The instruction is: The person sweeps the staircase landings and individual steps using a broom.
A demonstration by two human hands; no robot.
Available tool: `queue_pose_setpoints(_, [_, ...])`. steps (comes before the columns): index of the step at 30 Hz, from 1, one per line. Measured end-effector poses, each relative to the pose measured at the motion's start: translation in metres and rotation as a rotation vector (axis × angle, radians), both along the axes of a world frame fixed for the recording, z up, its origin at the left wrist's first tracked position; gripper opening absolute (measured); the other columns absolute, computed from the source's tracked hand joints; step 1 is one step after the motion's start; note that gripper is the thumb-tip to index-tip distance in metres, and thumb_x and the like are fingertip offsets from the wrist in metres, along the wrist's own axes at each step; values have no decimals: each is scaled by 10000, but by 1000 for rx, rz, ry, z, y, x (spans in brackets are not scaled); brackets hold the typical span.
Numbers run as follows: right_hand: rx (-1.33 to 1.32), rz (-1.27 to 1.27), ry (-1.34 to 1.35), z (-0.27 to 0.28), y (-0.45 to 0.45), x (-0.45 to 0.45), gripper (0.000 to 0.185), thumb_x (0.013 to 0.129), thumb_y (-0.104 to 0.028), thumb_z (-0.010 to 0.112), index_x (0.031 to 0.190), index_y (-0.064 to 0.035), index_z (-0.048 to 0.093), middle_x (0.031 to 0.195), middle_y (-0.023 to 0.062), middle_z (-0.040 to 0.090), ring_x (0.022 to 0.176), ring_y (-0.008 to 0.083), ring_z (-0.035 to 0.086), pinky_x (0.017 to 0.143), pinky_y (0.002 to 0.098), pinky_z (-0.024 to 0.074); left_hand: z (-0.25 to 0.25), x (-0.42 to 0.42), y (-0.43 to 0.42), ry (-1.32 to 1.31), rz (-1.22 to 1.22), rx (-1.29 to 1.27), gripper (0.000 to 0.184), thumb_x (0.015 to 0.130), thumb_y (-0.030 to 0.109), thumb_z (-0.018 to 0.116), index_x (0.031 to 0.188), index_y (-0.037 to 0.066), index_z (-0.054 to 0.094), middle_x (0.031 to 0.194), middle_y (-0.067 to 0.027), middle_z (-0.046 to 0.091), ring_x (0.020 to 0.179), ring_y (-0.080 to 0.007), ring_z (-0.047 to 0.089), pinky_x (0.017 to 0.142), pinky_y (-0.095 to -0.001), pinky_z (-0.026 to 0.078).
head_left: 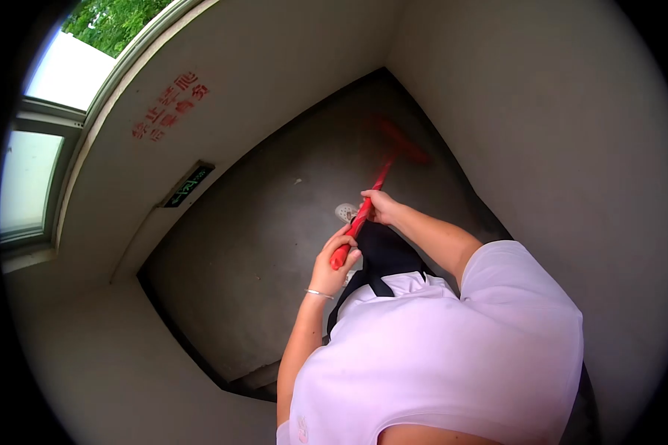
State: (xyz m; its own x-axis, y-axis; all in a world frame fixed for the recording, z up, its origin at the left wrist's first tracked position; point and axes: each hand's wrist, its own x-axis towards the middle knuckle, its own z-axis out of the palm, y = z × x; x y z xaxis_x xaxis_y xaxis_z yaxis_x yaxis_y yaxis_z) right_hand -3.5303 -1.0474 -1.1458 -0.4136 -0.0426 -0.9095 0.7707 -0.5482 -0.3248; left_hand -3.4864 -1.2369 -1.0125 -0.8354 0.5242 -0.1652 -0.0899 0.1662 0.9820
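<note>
A red broom (382,175) slants away from me, its head blurred and low over the grey floor near the far corner. My left hand (335,258) is closed around the upper end of the handle, close to its tip. Further down the shaft, my right hand (381,207) grips it with the fingers wrapped round. The bristles are too smeared and dark to make out, and I cannot tell whether they touch the floor.
Pale walls with a dark skirting band enclose the concrete floor (274,222). A green-lit sign (189,185) hangs low on the left wall, below red lettering (171,106) and a window (33,178). A step edge (260,377) lies at lower left. My light shoe (346,213) shows beside the handle.
</note>
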Motion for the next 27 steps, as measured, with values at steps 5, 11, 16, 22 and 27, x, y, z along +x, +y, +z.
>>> queue_pose_setpoints(5, [7,-148,-130,-69,13,37,143,758,-242,408,657,-142,420,559,1,478,493,124,480,440,255,333,-35,-8,19,-8,-216,-149,161,669,76,588,814,49,523,1076,-158,458,991,-232,447,826,-282,327])
queue_pose_setpoints(11, [-369,-9,-49,9,-60,-35,170,751,-262,445,620,-157,419,565,-17,481,506,115,444,510,251,345,79,-75,-13,101,-150,-414,144,611,41,612,733,34,534,1001,-168,509,930,-266,496,774,-310,377])
queue_pose_setpoints(16, [-431,242,-34,57,-98,-72,141,758,-248,436,687,-127,427,623,3,485,573,119,471,579,267,356,109,-81,-40,69,37,-400,152,640,95,633,708,20,519,841,-128,550,1003,-268,457,773,-320,366])
queue_pose_setpoints(22, [-238,129,82,80,-48,-101,174,764,-292,443,712,-128,420,627,7,498,589,120,475,578,267,344,107,-111,-13,-17,101,-203,71,669,26,566,688,11,500,762,-79,535,1053,-282,411,815,-326,334])
queue_pose_setpoints(27, [57,229,-19,-7,6,-156,188,756,-264,400,659,-103,414,548,18,467,467,112,447,414,245,362,13,-141,29,-94,145,-107,74,703,37,561,746,9,507,830,-72,532,1078,-228,390,819,-263,310])
